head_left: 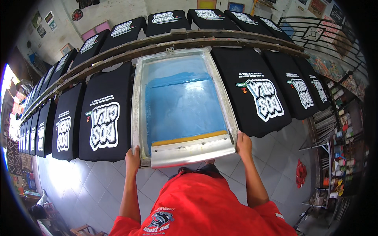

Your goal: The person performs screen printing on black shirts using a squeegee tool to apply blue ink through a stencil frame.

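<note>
You stand in a workshop whose pale wall (132,8), hung with small pictures, runs across 12 o'clock, above a grey tiled floor (106,185) that curves from 8 round to 4. Two long wooden beams (232,41) bend across your view from 9 o'clock over the top to 2, with black shirts (228,63) laid flat in a row along each, every graphic white and blocky. A crowded rack (330,169) of pots stands at 4 o'clock, a dark metal railing (334,47) at 2, and a red bag (301,173) lies on the tiles at 4.

The screen frame (139,98) is at the centre of the dial, in the near row between shirts at 9 and 3. It is a tall pale rectangle, worn and smudged, around a glossy blue mesh (185,110) that is paler at 12. Across its 6 o'clock end lies a silvery squeegee (193,150) with a yellow blade. Your left hand (133,159), at 8 o'clock, and right hand (244,143), at 4, are each closed round a near corner of it.

Your fingers are mostly hidden beneath those corners; whatever lies under the mesh cannot be seen; glare washes out the edge at 9 o'clock, the farthest shirts there are too small to make out, and your feet are mostly covered by your red top (197,204)
</note>
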Available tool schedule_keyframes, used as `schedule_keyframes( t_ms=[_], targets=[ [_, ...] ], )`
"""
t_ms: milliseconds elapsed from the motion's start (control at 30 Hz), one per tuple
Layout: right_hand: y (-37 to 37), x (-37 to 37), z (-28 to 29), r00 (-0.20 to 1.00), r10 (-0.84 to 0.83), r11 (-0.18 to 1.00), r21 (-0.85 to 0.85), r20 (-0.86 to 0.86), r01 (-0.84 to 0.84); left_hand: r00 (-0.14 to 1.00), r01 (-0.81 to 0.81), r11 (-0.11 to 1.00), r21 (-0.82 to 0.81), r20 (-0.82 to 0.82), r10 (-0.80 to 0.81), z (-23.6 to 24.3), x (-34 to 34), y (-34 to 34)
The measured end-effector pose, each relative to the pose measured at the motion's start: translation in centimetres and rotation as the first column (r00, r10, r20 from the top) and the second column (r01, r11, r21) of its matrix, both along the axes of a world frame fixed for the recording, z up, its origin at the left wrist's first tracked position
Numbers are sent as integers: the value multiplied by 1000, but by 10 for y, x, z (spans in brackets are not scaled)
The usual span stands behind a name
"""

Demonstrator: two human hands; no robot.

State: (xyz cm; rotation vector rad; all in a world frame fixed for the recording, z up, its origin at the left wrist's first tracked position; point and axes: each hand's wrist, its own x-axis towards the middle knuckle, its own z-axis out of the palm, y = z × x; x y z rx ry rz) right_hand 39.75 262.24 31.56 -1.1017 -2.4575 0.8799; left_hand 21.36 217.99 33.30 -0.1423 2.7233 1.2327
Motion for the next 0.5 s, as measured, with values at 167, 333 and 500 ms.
schedule_keyframes(
  t_ms=[167, 333, 500],
  targets=[
    [7, -2, -3, 1000, -16, 1000, -3, -20, 16, 1000, -9, 1000, 3, -22, 9, -14, -2, 4],
    [11, -6, -3, 1000, -27, 1000, -10, -5, 27, 1000, -10, 994, 109, 27, 7, -28, -3, -1],
    [12, -7, -11, 999, -30, 998, -57, -20, 29, 998, -28, 992, 125, 61, 20, -46, -7, 1]
  ],
)
